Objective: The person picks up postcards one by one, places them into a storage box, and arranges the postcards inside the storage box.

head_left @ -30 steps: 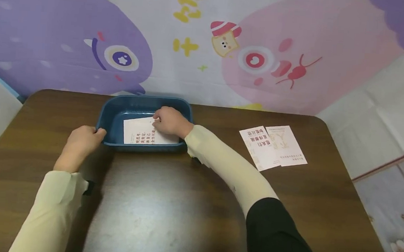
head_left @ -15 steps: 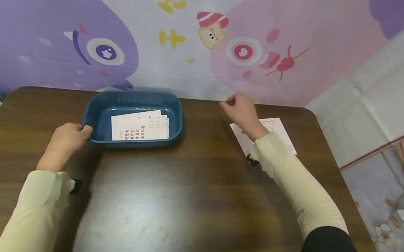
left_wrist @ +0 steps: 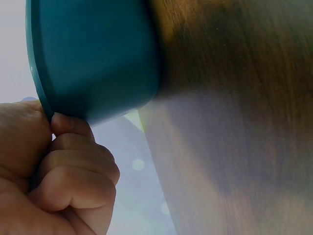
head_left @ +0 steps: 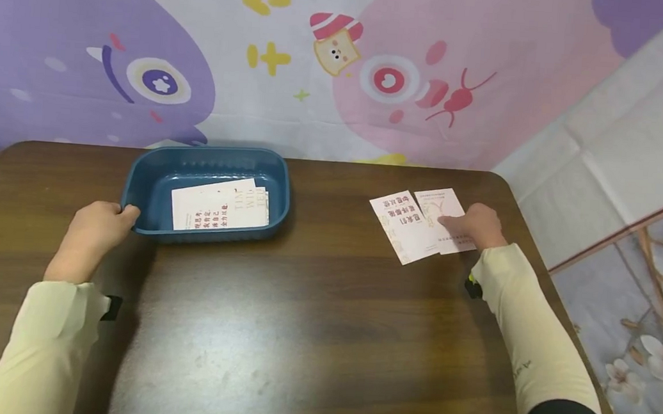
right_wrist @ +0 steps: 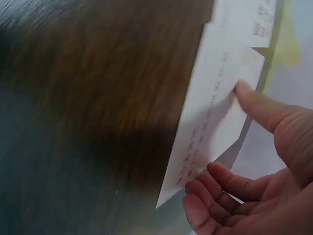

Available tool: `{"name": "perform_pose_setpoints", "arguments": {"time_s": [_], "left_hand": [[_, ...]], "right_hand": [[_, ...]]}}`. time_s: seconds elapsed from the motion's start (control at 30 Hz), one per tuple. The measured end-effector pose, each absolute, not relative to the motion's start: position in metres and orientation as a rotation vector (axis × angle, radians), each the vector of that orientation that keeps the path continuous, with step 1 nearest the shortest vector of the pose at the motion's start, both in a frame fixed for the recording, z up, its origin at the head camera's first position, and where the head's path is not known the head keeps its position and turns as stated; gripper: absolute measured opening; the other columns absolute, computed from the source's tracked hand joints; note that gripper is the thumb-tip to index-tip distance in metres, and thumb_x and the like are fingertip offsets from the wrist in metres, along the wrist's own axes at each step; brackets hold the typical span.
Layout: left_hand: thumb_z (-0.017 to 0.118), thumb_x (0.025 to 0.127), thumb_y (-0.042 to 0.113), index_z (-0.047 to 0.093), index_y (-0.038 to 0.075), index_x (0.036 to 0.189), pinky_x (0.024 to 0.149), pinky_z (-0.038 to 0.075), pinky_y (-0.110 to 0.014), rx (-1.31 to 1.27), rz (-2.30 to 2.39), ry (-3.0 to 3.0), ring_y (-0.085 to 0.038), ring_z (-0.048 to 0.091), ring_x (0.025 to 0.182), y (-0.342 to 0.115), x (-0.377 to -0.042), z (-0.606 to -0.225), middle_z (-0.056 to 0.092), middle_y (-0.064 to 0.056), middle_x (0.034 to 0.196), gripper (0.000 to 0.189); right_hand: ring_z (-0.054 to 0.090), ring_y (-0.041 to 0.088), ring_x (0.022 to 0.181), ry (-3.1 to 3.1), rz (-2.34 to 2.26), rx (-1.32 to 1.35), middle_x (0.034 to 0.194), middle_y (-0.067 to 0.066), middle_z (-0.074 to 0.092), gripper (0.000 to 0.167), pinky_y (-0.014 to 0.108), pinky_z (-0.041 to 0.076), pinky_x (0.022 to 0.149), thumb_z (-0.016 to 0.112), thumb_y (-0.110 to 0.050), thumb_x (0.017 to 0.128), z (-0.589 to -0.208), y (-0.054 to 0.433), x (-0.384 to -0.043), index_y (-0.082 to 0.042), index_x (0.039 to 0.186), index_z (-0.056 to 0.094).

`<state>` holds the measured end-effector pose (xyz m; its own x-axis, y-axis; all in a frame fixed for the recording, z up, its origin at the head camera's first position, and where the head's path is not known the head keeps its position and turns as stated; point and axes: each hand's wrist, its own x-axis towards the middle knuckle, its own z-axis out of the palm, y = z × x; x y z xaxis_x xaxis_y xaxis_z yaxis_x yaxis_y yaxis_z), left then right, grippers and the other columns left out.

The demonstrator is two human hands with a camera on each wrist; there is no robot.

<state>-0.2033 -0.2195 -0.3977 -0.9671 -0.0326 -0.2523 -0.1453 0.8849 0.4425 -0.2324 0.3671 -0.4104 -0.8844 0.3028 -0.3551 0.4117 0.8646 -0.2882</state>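
Observation:
My left hand [head_left: 91, 235] grips the left front corner of a blue plastic tray [head_left: 208, 236]. In the left wrist view, the thumb and curled fingers pinch the tray's rim. Several white printed cards [head_left: 207, 201] lie in a loose stack inside it. At the right of the table, two white cards with red and gold print lie overlapping. My right hand [head_left: 480, 225] is at the right-hand card [head_left: 434, 204]. Its thumb touches the card's face and its bent fingers are at the card's edge, apart from the thumb. The other card [head_left: 398, 237] lies just left of it.
Beneath everything is a dark brown wooden table [head_left: 312, 321] with a bright glare patch near its front. A cartoon-printed backdrop [head_left: 291, 121] stands along its back edge. A pale wall covering and a flower-printed cloth [head_left: 640, 331] are at the right.
My right hand has left the tray, where it was over the cards, and moved right to the two cards on the table. My left hand has stayed on the tray's rim. The head view has shifted right.

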Motion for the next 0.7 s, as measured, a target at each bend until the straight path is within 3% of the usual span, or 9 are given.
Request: {"name": "perform_pose_setpoints", "arguments": {"time_s": [0.13, 0.3, 0.47, 0.57, 0.7], "left_hand": [[0.03, 0.09, 0.03, 0.036, 0.008, 0.059, 0.055, 0.029, -0.031, -0.148, 0.689, 2.803, -0.026, 0.042, 0.066, -0.22, -0.203, -0.399, 0.035, -0.003, 0.06, 0.038], [0.03, 0.09, 0.03, 0.038, 0.008, 0.058, 0.055, 0.029, -0.031, -0.136, 0.682, 2.81, -0.027, 0.043, 0.067, -0.221, -0.203, -0.403, 0.037, -0.004, 0.06, 0.04], [0.03, 0.09, 0.03, 0.037, 0.009, 0.057, 0.055, 0.029, -0.031, -0.141, 0.681, 2.817, -0.027, 0.043, 0.067, -0.22, -0.204, -0.402, 0.037, -0.004, 0.059, 0.04], [0.03, 0.091, 0.03, 0.037, 0.009, 0.057, 0.055, 0.029, -0.031, -0.142, 0.682, 2.814, -0.027, 0.042, 0.066, -0.22, -0.204, -0.4, 0.036, -0.003, 0.058, 0.04], [0.03, 0.091, 0.031, 0.037, 0.009, 0.057, 0.055, 0.028, -0.031, -0.142, 0.684, 2.807, -0.025, 0.042, 0.065, -0.221, -0.204, -0.398, 0.034, -0.002, 0.058, 0.041]], "right_hand": [[0.052, 0.029, 0.086, 2.654, -0.6, 0.665, 0.101, 0.023, 0.053, 0.069, 0.04, 0.047, 0.077, 0.067, -0.041, 0.08, -0.412, 0.372, -0.235, 0.014, 0.117, 0.049], [0.05, 0.032, 0.098, 2.566, -0.761, 0.813, 0.124, 0.029, 0.045, 0.074, 0.047, 0.043, 0.095, 0.061, -0.031, 0.085, -0.414, 0.385, -0.237, 0.017, 0.133, 0.032], [0.048, 0.032, 0.106, 2.575, -0.987, 0.921, 0.13, 0.027, 0.044, 0.056, 0.044, 0.041, 0.096, 0.047, -0.023, 0.091, -0.417, 0.397, -0.238, 0.014, 0.132, 0.038], [0.046, 0.031, 0.11, 2.641, -1.051, 0.898, 0.131, 0.026, 0.044, 0.05, 0.042, 0.043, 0.09, 0.042, -0.023, 0.093, -0.411, 0.4, -0.24, 0.009, 0.13, 0.043], [0.051, 0.022, 0.094, 2.725, -1.1, 0.766, 0.116, 0.018, 0.051, 0.045, 0.031, 0.044, 0.073, 0.046, -0.026, 0.092, -0.398, 0.401, -0.243, 0.005, 0.125, 0.048]]}}
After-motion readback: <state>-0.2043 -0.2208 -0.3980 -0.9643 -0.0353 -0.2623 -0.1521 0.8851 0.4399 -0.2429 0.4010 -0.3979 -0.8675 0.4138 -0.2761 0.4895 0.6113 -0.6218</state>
